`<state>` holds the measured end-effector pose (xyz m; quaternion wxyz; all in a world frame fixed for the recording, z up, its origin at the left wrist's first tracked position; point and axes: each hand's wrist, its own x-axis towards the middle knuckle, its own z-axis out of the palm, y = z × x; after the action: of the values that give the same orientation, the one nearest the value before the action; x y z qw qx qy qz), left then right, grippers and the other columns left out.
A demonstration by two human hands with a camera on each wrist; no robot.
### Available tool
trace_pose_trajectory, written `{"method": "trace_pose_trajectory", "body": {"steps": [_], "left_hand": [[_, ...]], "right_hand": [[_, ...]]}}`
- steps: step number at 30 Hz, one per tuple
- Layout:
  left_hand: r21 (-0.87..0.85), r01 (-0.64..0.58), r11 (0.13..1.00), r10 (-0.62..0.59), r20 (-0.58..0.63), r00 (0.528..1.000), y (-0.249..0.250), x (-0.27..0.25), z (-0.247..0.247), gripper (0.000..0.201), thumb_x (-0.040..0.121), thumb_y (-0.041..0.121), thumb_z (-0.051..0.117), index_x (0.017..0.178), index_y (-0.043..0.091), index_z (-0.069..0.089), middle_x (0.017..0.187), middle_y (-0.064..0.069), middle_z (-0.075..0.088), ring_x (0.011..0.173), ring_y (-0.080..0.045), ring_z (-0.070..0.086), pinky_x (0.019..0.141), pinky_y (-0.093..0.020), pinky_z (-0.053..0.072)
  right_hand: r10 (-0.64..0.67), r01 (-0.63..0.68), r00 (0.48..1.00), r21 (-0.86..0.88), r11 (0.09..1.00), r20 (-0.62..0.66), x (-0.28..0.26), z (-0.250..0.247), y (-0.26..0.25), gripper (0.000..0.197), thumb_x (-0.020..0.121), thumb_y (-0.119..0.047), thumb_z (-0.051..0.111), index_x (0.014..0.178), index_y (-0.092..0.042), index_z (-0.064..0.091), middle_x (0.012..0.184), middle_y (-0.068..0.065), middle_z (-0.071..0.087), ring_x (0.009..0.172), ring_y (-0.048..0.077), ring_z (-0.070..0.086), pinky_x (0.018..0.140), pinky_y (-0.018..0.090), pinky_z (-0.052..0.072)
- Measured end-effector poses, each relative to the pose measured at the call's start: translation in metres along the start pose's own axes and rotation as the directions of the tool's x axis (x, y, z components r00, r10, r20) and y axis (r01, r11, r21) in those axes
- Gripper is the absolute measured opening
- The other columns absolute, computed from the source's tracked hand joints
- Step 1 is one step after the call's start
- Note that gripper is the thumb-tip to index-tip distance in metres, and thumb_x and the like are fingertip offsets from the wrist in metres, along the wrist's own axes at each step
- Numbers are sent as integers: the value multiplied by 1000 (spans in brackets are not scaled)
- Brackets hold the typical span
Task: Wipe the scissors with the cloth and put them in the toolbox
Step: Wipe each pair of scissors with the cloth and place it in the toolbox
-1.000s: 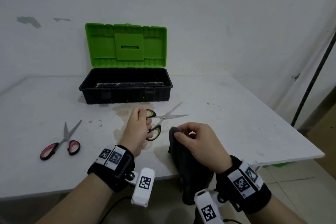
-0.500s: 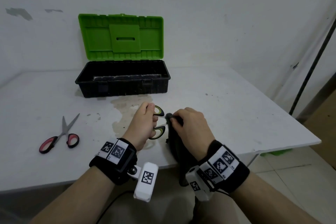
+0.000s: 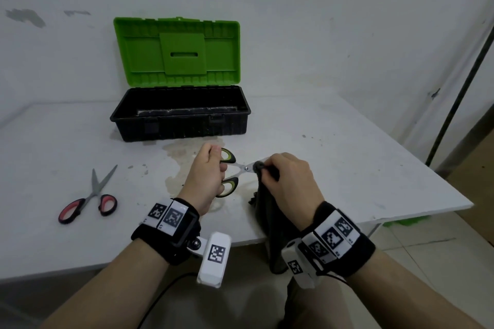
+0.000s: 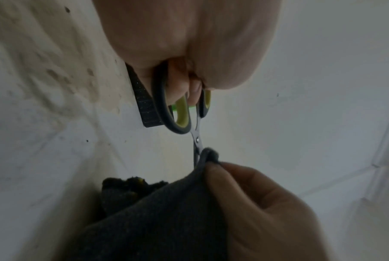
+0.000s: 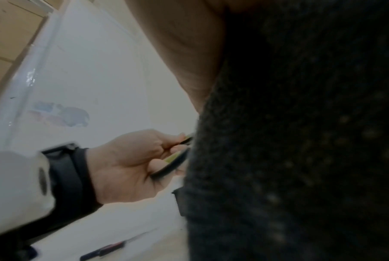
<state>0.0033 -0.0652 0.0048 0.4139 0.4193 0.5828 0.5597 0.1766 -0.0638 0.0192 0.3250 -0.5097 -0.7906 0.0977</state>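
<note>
Left hand [image 3: 207, 176] grips green-handled scissors [image 3: 232, 171]; right hand [image 3: 290, 179] pinches dark cloth [image 3: 270, 211] round blades, just right of left hand.

blades: the green-handled scissors [image 3: 230, 169] show steel only near the pivot; beyond it the dark cloth [image 3: 270, 211] and the right hand [image 3: 287, 181] cover them, so the tips cannot be seen.
left fingers: the left hand [image 3: 204, 176] hides its own fingertips in the head view.
cloth end: its lower part hangs past the table [image 3: 374, 168] edge behind the right wrist; in the right wrist view it fills the frame's right side as blur.
toolbox floor: the toolbox [image 3: 181, 115] interior is dark, contents unclear.
red-handled scissors [image 3: 88, 199]: in the right wrist view, a blurred streak cut by the lower edge.
</note>
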Motion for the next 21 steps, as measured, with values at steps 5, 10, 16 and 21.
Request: {"method": "trace_pose_trajectory", "body": {"steps": [5, 10, 16, 21], "left_hand": [[-9, -36, 999, 36, 67, 997, -1, -5, 9, 30, 108, 34, 34, 84, 20, 44, 72, 0, 39, 53, -8, 32, 44, -23, 23], [16, -55, 998, 55, 52, 997, -4, -6, 5, 31, 108, 34, 33, 82, 22, 44, 74, -1, 37, 55, -9, 31, 47, -27, 23], [-18, -53, 998, 54, 37, 998, -7, -3, 7, 31, 108, 36, 33, 82, 22, 45, 75, -1, 39, 55, -9, 32, 44, -24, 23], [-38, -42, 998, 42, 16, 999, -9, -3, 3, 31, 108, 36, 34, 84, 22, 47, 76, -2, 40, 56, -9, 33, 42, -22, 25]], "right_hand": [[-78, 78, 997, -1, 997, 3, -1, 14, -21, 17, 91, -26, 59, 87, -10, 65, 84, 5, 60, 76, 27, 57, 69, 45, 48], [67, -68, 998, -16, 998, -20, 9, 7, -5, 19, 93, -27, 54, 90, -14, 66, 88, 2, 63, 82, 22, 58, 73, 34, 46], [-24, 24, 999, -19, 1000, -44, 3, 2, -10, 14, 91, -27, 58, 87, -16, 65, 84, 0, 63, 77, 20, 55, 69, 31, 42], [99, -100, 995, -53, 994, -34, 9, 0, 12, 16, 93, -25, 55, 88, -13, 64, 87, 2, 61, 81, 23, 56, 70, 33, 42]]}}
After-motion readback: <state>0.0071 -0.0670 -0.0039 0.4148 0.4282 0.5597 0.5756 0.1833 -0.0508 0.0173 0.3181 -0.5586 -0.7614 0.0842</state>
